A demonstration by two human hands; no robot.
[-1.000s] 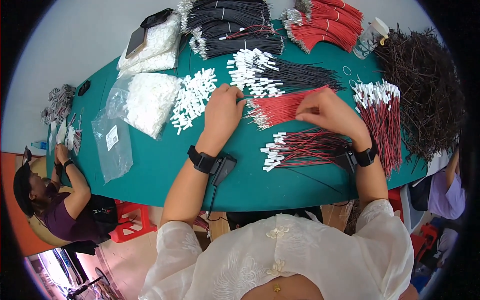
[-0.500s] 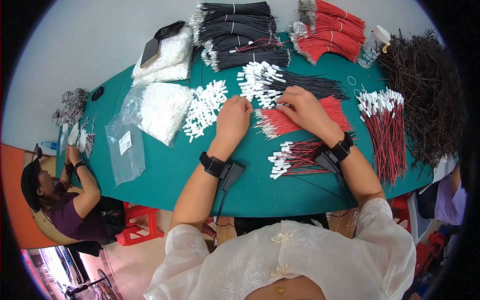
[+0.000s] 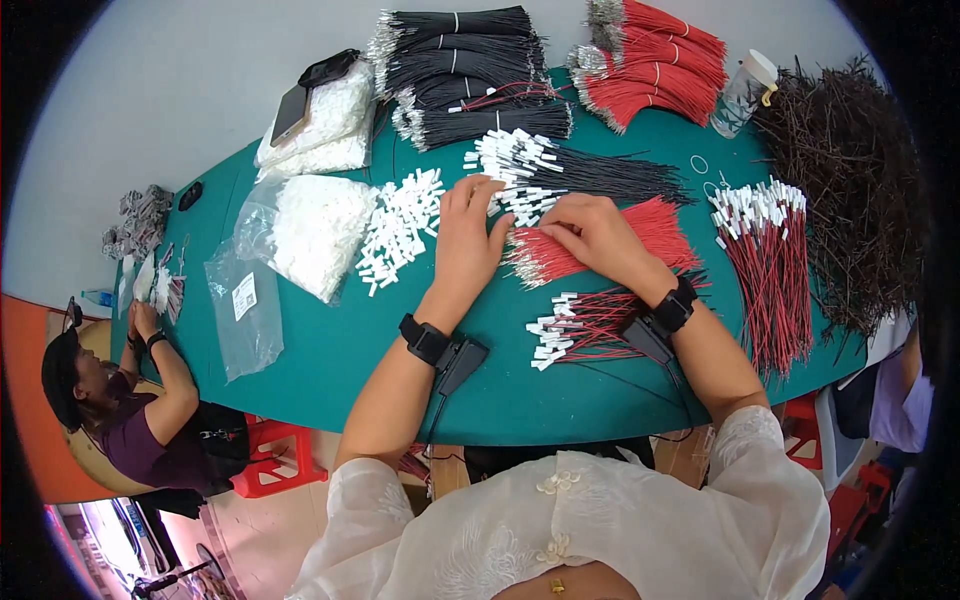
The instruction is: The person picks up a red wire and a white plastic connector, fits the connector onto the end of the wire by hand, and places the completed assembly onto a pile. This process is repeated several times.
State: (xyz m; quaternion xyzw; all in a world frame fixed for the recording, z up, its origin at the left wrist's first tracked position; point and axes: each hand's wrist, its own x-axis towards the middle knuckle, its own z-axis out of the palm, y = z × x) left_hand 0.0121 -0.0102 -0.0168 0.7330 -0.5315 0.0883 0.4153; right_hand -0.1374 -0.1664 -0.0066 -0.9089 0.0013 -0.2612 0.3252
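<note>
My left hand (image 3: pixel 467 235) is over the table between the loose white connector housings (image 3: pixel 400 232) and the pile of black wires with white connectors (image 3: pixel 520 165). Its thumb stands apart from its fingers, and I see nothing held in it. Over the left ends of the red wires (image 3: pixel 655 230) is my right hand (image 3: pixel 597 237), its thumb and fingertips drawn together. Whatever lies between those fingertips is too small to make out. Nearer to me, partly under my right wrist, lie red and black wires with white connectors (image 3: pixel 590 330).
Bundles of black wire (image 3: pixel 460 65) and red wire (image 3: pixel 660 60) lie at the back. Bags of white housings (image 3: pixel 325 225) are on the left, with a phone (image 3: pixel 291 112). At right are a wired-connector bundle (image 3: pixel 765 270), a cup (image 3: pixel 740 95) and a dark wire heap (image 3: pixel 850 190). A co-worker (image 3: pixel 140 400) sits left.
My left hand has opened, its thumb and fingers spreading from a closed curl. My right hand has shifted slightly left and down along the red wire ends.
</note>
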